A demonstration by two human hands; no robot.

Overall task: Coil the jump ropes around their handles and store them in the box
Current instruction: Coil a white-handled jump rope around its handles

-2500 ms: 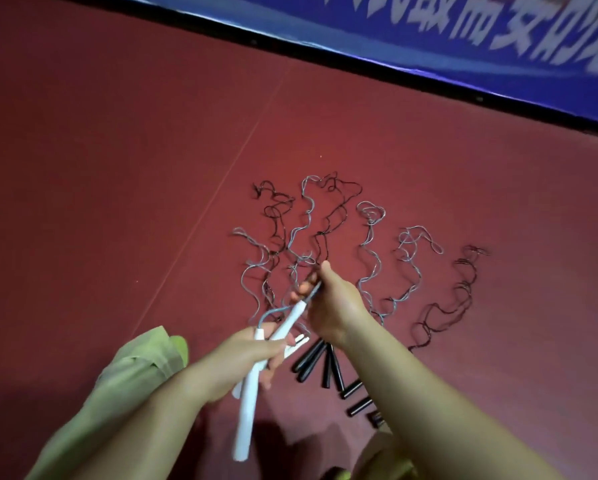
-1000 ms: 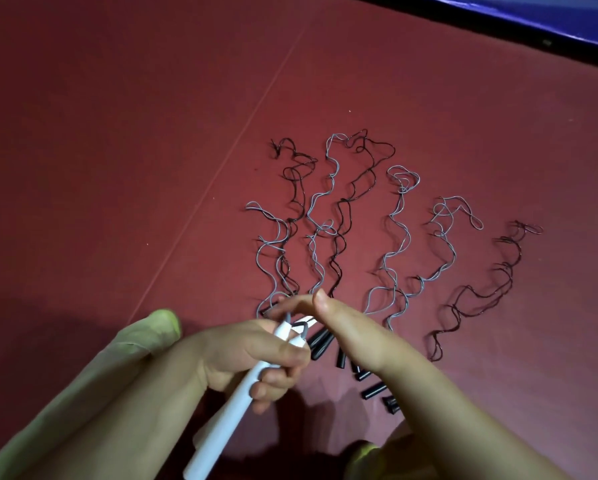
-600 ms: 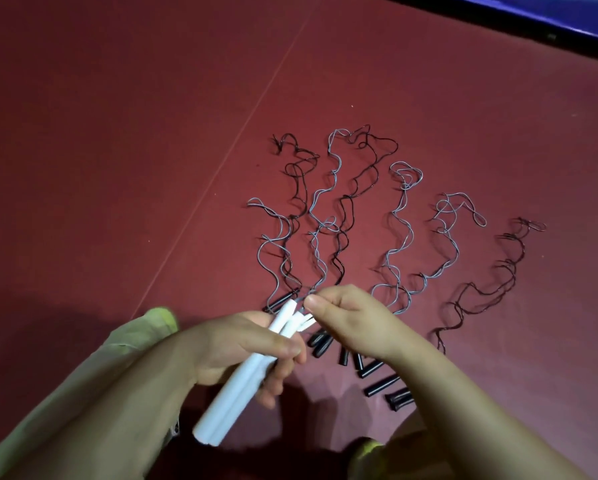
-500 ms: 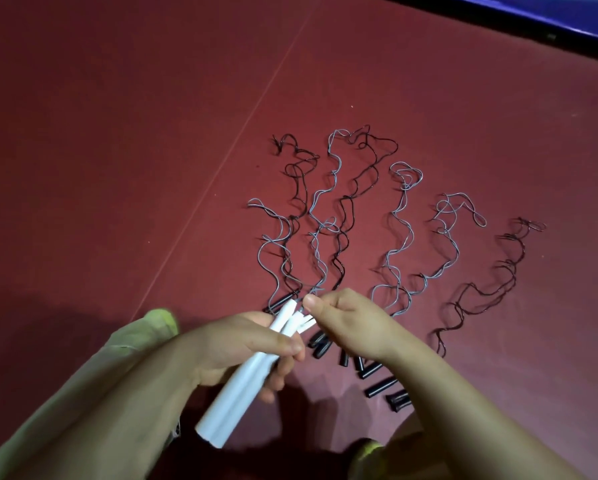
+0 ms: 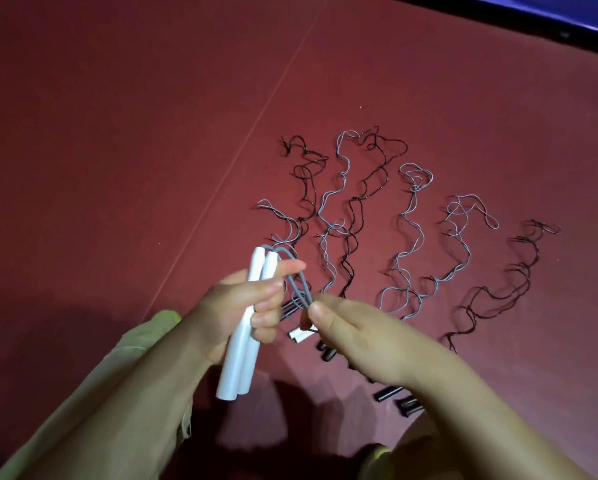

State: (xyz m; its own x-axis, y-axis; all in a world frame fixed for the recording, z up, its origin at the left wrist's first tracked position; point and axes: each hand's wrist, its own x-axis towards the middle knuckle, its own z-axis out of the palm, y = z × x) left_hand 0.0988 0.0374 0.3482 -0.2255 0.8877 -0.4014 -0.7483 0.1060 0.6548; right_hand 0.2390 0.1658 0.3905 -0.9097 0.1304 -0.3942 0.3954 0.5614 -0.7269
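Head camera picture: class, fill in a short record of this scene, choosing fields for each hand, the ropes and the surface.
left hand: shut around two white handles, held side by side
right hand: pinching the grey rope that loops from the handle tops
ropes on floor: grey and black, wavy, uncoiled
black handles: lying near the right wrist
surface: red floor
box: not in view

Dim, soft-focus view; dark shadows along bottom edge.

The left hand (image 5: 242, 306) grips two white handles (image 5: 247, 327) side by side, nearly upright, while the right hand (image 5: 356, 337) pinches their grey rope (image 5: 299, 285) above wavy ropes (image 5: 408, 233) spread on the red floor (image 5: 117, 150).
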